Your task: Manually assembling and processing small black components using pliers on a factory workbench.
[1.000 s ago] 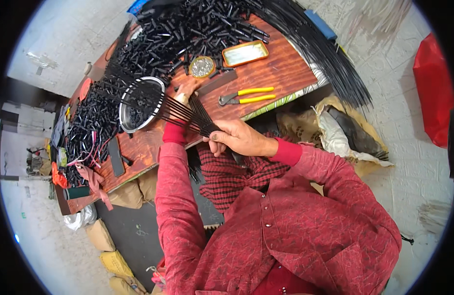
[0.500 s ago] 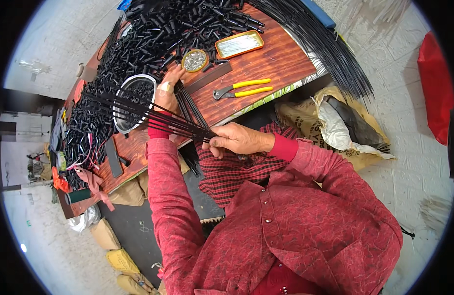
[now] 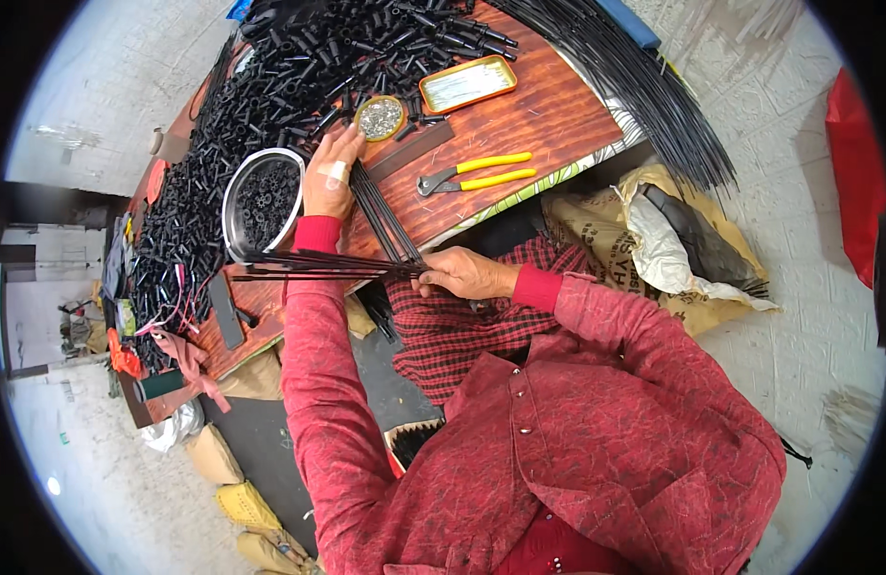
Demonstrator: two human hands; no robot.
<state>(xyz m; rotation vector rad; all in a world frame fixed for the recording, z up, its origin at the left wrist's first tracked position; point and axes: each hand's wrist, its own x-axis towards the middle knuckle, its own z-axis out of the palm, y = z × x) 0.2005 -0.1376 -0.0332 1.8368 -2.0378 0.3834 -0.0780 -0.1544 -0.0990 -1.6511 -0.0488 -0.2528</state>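
Right hand (image 3: pixel 467 273) pinched the black rods (image 3: pixel 405 271) – free ends had swung down, mostly off the bowl (image 3: pixel 226 196), across the left sleeve (image 3: pixel 320 311); bowl contents exposed. Left hand (image 3: pixel 330 177): fingers outstretched near the dish (image 3: pixel 404 116) – couldn't tell if gripping.
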